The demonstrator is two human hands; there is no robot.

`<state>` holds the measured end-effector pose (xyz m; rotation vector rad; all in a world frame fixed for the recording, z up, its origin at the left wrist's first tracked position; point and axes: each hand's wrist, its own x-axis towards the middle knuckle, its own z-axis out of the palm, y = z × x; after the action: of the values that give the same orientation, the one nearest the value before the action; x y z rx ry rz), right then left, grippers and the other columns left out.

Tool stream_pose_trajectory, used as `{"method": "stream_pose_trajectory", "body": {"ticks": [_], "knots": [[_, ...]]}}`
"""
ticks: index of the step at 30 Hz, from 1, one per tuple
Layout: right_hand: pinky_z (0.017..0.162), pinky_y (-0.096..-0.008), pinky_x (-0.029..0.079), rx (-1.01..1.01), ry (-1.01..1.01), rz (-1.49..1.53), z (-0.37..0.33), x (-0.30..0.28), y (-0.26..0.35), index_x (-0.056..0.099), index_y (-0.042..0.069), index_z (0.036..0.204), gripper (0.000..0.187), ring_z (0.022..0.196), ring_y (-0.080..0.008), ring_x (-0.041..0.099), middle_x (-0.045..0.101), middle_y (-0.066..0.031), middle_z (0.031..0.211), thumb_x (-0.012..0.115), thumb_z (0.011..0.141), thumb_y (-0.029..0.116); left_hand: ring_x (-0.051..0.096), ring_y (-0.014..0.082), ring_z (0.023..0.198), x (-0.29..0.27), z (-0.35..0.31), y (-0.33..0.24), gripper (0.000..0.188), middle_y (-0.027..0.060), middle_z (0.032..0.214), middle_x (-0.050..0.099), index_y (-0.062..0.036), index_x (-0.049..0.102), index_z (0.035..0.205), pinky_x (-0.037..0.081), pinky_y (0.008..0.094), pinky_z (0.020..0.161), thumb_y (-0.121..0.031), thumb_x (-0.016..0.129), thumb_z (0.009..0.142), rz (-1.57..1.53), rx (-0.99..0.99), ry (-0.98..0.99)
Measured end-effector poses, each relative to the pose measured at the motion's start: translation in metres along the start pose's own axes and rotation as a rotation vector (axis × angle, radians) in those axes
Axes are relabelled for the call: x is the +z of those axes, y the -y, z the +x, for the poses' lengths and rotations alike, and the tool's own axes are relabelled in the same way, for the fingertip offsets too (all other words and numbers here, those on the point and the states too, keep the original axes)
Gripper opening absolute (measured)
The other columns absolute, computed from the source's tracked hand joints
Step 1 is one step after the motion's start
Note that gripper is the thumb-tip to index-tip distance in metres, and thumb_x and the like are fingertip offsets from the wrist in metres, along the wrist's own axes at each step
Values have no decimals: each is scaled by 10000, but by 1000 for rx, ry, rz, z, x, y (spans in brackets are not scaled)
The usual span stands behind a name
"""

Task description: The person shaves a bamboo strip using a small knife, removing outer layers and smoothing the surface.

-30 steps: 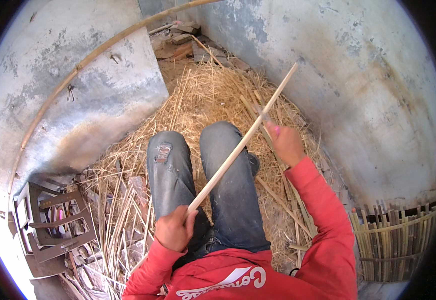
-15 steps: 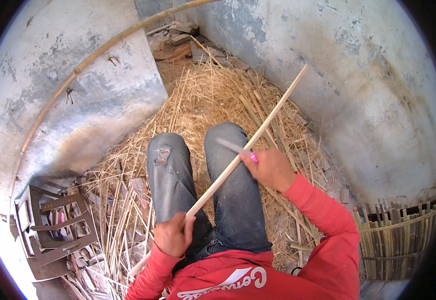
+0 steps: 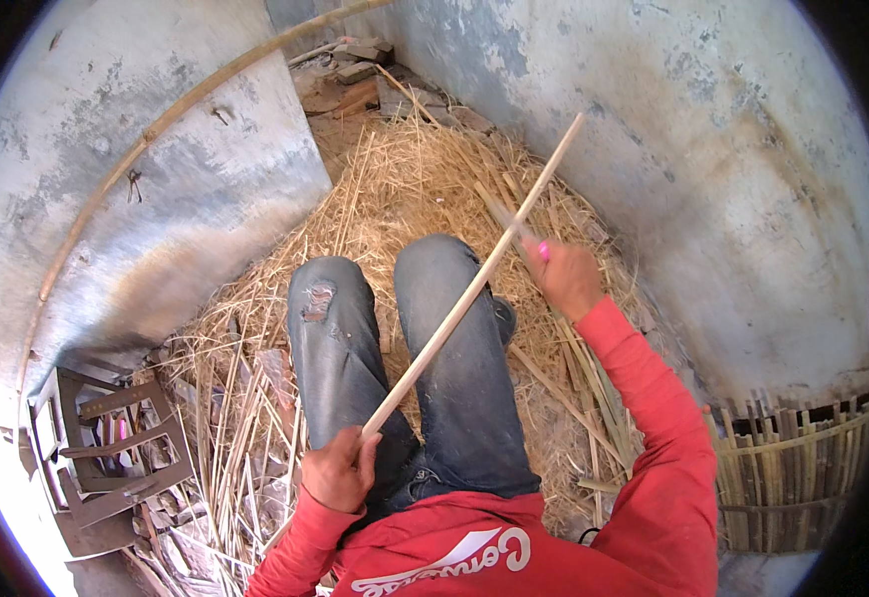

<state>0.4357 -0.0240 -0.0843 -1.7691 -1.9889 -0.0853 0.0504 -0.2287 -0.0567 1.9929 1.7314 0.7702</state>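
A long pale strip, apparently bamboo (image 3: 461,306), slants over my lap, its far end up to the right. My left hand (image 3: 339,472) is closed round its near part, beside my left thigh. In my closed right hand (image 3: 568,280) is a knife (image 3: 544,251) with a pink handle, beyond my right knee. The motion-blurred blade crosses the strip in its upper half; whether it bites into the wood I cannot tell. Part of the strip behind my left hand is hidden by the sleeve.
Shavings (image 3: 415,184) and thin strips cover the floor around my legs. A dark slatted frame (image 3: 121,438) stands at the left, a slatted bamboo basket (image 3: 793,488) at the right. A long curved pole (image 3: 146,139) leans along the left wall. Bricks (image 3: 360,60) lie in the far corner.
My right hand and the knife have moved away from me along the strip, toward its far end. The strip's far end has shifted slightly left; my left hand keeps its hold.
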Motion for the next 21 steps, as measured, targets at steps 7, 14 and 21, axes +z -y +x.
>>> {"method": "stream_pose_trajectory", "body": {"ticks": [7,14,21], "knots": [[544,-544,465,91,39,115,6,-23,0,666,16,692,664,578,-465,609,620,-254,639,480,1063,534,665,393,555,-2,-6,5,174,219,625,610,-6,692,884,487,415,503,-153,783,900,-20,-67,41],[536,-549,468,72,35,155,-7,-22,24,665,19,678,669,557,-451,611,604,-239,599,500,1057,545,632,383,531,-7,-20,34,164,189,599,585,-20,681,859,470,424,510,-138,793,880,-3,8,-10],[582,-552,493,88,40,-81,20,-13,-10,698,14,723,687,615,-459,639,628,-240,633,480,1052,576,662,369,571,-24,-34,45,133,167,662,639,-28,687,926,487,408,504,-100,793,890,77,27,34]]}}
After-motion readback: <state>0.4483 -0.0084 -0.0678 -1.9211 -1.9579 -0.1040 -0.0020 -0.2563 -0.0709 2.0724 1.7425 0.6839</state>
